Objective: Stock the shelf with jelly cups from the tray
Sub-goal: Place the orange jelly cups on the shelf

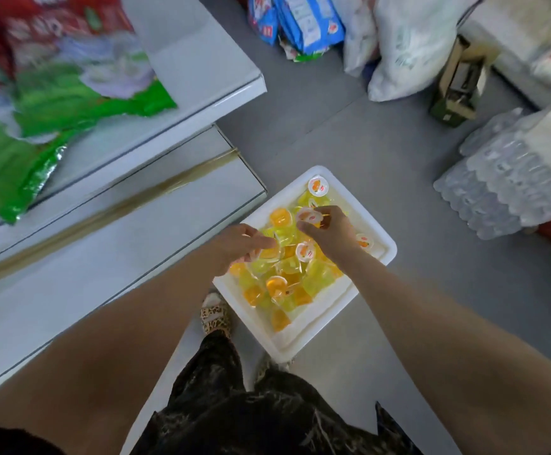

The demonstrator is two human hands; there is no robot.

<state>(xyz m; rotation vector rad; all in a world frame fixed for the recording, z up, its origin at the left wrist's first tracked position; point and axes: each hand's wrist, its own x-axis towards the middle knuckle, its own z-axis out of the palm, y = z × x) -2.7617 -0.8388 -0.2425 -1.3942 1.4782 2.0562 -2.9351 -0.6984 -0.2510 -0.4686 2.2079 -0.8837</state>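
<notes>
A white tray (330, 320) lies on the grey floor, filled with several yellow and orange jelly cups (317, 280). Both my hands are down in the pile. My left hand (239, 243) curls its fingers round jelly cups at the tray's left side. My right hand (330, 229) pinches one jelly cup (307, 215) with a white printed lid between thumb and fingers near the tray's middle. The white shelf (110, 224) runs along the left, its lower level bare.
Green and red snack bags (38, 93) lie on the upper shelf at left. Blue packs (303, 21), white sacks (408, 50) and a carton (458, 83) crowd the floor beyond the tray. Wrapped clear packs (504, 182) sit at right. My feet stand beside the tray.
</notes>
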